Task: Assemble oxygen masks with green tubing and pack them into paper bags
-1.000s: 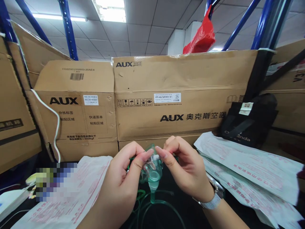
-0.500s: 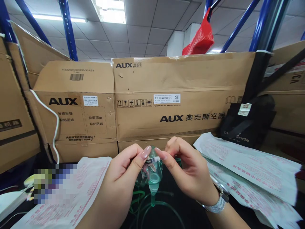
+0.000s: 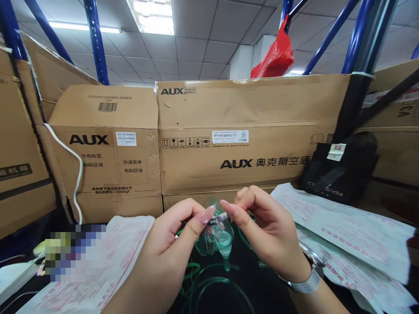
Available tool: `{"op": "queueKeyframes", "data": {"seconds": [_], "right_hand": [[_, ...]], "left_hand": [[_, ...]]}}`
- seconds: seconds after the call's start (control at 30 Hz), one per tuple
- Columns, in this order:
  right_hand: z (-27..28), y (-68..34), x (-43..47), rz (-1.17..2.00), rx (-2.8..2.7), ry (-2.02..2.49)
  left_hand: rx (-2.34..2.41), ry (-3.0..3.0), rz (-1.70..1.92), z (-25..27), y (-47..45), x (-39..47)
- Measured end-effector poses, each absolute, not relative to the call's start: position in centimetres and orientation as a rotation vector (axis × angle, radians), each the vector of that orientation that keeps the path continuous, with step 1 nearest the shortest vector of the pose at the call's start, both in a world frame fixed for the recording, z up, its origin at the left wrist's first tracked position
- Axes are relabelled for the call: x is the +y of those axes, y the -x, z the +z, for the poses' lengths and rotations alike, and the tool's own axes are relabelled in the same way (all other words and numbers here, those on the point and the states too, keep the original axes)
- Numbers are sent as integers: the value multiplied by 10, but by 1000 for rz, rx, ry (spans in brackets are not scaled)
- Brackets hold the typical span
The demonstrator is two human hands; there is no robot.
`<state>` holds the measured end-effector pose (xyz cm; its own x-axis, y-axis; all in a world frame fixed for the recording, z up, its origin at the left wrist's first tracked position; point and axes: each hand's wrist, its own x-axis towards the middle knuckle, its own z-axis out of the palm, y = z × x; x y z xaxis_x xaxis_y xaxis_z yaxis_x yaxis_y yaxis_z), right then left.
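A clear green oxygen mask [image 3: 209, 244] hangs between my two hands, its tapered connector pointing down. Across its upper part runs a thin metal nose strip [image 3: 220, 217]. My left hand [image 3: 178, 233] pinches the strip's left end between thumb and bent fingers. At the other end, my right hand [image 3: 270, 235], with a watch on its wrist, has thumb and curled fingers closed on the strip. Below the mask, a green elastic strap [image 3: 193, 271] and coiled clear green tubing [image 3: 225, 281] lie on the dark surface.
Printed white paper packets lie at the left [image 3: 94, 266] and right [image 3: 347, 226]. Large cardboard boxes [image 3: 255, 117] stand behind, with a black bag [image 3: 337, 174] at the right. A white cable [image 3: 79, 174] hangs down the left box.
The mask has shifted right and tilted, its connector swinging to the right. My right hand has moved slightly right, and more of the metal strip shows between my thumbs.
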<state>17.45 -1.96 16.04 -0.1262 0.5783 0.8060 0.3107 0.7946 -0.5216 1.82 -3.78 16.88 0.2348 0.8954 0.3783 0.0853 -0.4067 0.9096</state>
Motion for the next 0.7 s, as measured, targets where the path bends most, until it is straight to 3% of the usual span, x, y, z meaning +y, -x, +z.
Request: {"op": "queueKeyframes", "data": {"seconds": [0.27,0.7], "right_hand": [[162,-175,-21,382,-1755,657],[171,-169,-18,1174,-1665,532]], "left_hand": [[810,-1769,1202,167,-19,-39],[510,-1661,1182,170,-6,-30]]}}
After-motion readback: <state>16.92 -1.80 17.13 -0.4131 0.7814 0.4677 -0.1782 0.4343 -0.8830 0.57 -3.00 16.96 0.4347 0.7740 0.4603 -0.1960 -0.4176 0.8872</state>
